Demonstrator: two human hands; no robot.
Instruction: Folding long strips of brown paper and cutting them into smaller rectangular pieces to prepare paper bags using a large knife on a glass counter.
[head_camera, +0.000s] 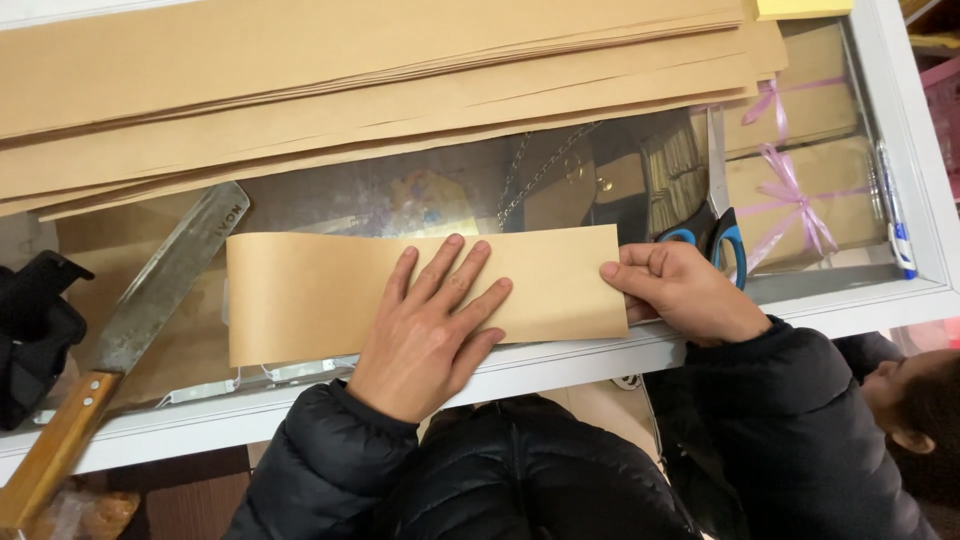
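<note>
Glass-topped display counter (560, 170) with a white frame, ribboned boxes (800, 190) beneath; a kraft sheet stack (350, 90) along the far side, a long knife (150, 300) at left, blue-handled scissors (715, 225) at right. Folding appears under way: the left hand (430, 335) lies flat, fingers spread, on the brown paper strip (300, 295); the right hand (675, 290) pinches its right end, fingers clamped. Edge alignment looks critical before creasing.

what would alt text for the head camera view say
A person's left hand presses flat on a brown paper strip lying on a glass counter, while the right hand pinches its right end. A large knife lies at left, scissors at right, stacked brown paper sheets behind.
</note>
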